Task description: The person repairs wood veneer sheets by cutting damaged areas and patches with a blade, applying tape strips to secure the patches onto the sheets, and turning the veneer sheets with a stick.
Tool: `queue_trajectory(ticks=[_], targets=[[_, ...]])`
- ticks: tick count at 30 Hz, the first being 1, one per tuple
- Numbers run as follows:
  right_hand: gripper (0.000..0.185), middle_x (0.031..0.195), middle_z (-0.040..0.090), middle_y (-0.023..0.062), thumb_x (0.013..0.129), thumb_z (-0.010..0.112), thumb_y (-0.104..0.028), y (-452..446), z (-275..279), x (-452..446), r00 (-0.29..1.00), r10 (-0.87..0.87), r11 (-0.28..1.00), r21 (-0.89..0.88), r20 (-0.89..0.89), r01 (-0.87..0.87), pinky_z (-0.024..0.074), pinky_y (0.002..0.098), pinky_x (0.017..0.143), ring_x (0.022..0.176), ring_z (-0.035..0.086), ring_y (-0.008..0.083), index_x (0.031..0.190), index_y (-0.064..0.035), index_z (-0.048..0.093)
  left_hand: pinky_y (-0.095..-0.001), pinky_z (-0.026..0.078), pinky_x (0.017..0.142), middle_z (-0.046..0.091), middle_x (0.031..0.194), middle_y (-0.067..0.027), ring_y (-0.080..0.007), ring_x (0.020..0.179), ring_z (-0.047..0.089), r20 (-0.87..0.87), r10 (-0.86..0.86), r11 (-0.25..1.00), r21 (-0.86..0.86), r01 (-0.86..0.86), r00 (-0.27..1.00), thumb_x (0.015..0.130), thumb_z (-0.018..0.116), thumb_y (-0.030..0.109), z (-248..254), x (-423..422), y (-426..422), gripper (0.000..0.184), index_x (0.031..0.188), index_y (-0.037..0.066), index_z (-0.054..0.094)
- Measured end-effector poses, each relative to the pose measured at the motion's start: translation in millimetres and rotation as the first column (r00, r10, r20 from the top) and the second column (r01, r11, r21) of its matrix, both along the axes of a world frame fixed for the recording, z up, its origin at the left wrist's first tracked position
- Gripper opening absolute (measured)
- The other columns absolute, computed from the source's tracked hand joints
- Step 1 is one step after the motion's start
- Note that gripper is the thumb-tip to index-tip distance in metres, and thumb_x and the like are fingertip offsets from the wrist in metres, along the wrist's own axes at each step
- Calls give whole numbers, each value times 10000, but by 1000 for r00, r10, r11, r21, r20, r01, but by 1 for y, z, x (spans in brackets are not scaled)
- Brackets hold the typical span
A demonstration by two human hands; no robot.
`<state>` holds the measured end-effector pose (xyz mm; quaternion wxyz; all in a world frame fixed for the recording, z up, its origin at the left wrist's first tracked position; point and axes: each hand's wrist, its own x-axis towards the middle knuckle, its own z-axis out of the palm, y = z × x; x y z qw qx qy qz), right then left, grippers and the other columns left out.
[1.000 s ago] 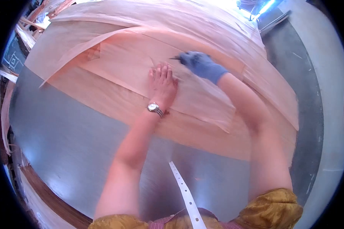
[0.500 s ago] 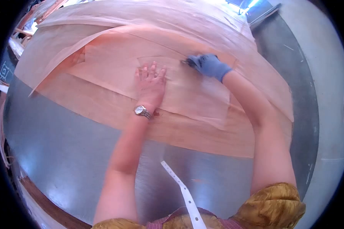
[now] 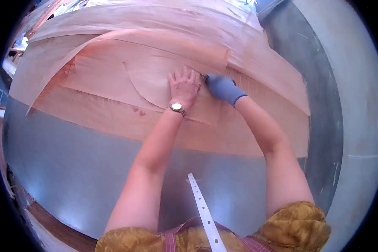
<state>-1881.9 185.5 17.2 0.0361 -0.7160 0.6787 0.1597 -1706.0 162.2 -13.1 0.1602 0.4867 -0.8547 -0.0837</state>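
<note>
My left hand (image 3: 184, 87), bare with a wristwatch (image 3: 177, 107), lies flat with its fingers spread on a thin tan wood veneer sheet (image 3: 151, 77). A curved edge of the sheet runs to the left of that hand. My right hand (image 3: 222, 87) wears a blue-grey glove and is closed around a small dark tool (image 3: 205, 77). The tool's narrow tip points left, close to my left fingers, at the sheet. Its exact kind is hidden by the glove and blur.
More large veneer sheets (image 3: 164, 19) lie layered behind. The grey metal tabletop (image 3: 80, 168) shows in front. A white strip with holes (image 3: 204, 210) hangs near my chest. On the right runs a dark table edge (image 3: 306, 54) beside the pale floor (image 3: 361, 126).
My left hand has shifted right, nearer the gloved right hand. The right hand has moved slightly down with the tool. The veneer piece under my left hand now shows a curved edge at left.
</note>
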Motion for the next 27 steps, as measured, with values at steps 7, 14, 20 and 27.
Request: queue_trajectory(ticks=[7,14,20,27], targets=[[314,1119,661,252,952,418,-192,46,-1,32,950,-280,960,15,139,281,535,504,842,1003,676,382,1163,16,521,-599,81,1147,307,1544,-142,-391,1424,214,40,18,997,-74,-15,999,947,442,513,-10,-4,17,611,1498,265,353],[284,1018,665,304,924,418,-161,115,12,59,892,-415,909,130,178,396,535,493,838,984,678,392,1107,47,479,-608,74,1144,240,1571,-147,-388,1434,195,63,22,999,-25,-21,998,952,406,522,-15,-4,17,580,1498,343,331],[315,998,667,294,956,403,-216,174,17,48,900,-412,902,203,140,381,519,503,843,934,676,404,1168,9,461,-607,43,1152,232,1572,-149,-393,1441,176,56,11,998,-55,-7,998,961,373,515,-17,-2,17,586,1508,310,318],[629,1185,620,253,919,585,-444,13,14,-23,896,-150,844,-417,419,336,479,503,910,1084,610,390,1414,-99,409,-602,50,1154,251,1561,-154,-392,1438,183,27,14,998,-66,-12,1000,962,392,501,-12,-5,15,649,1535,232,251]])
